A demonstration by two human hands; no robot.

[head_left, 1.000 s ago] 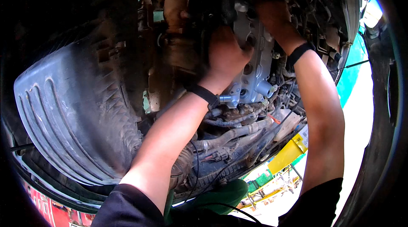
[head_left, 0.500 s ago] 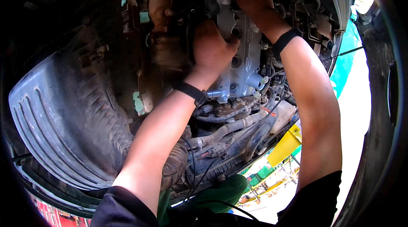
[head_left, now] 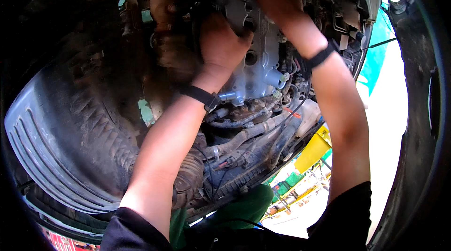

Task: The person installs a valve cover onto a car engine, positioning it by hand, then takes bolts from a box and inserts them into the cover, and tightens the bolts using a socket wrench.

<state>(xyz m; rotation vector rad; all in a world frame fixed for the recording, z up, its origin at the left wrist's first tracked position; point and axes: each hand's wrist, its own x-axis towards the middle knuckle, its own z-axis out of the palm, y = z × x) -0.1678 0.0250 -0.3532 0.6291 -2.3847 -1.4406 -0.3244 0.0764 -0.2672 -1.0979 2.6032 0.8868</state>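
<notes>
A grey metal valve cover [head_left: 264,56] with a row of round holes lies lengthwise on the engine, a short pipe stub [head_left: 275,78] at its near end. My left hand [head_left: 221,44] grips its left edge. The thumb rests on top beside a hole, while the fingers curl out of sight over the side. At the far right part of the cover is my right hand [head_left: 280,2], its back toward me. Shadow and motion blur hide its fingers, so what they touch cannot be made out. Both wrists wear black bands.
Hoses [head_left: 249,138] and wiring cross the bay's near side. A ribbed air duct [head_left: 189,176] stands below my left forearm. To the left curves a large grooved grey panel [head_left: 51,157]. Rusty metal parts [head_left: 164,11] lie left of the engine; a yellow object [head_left: 312,150] shows beyond the bay.
The view has shifted, so the engine sits slightly farther left and up. My right hand and wrist have come nearer and rightward along the cover. The left hand keeps its hold.
</notes>
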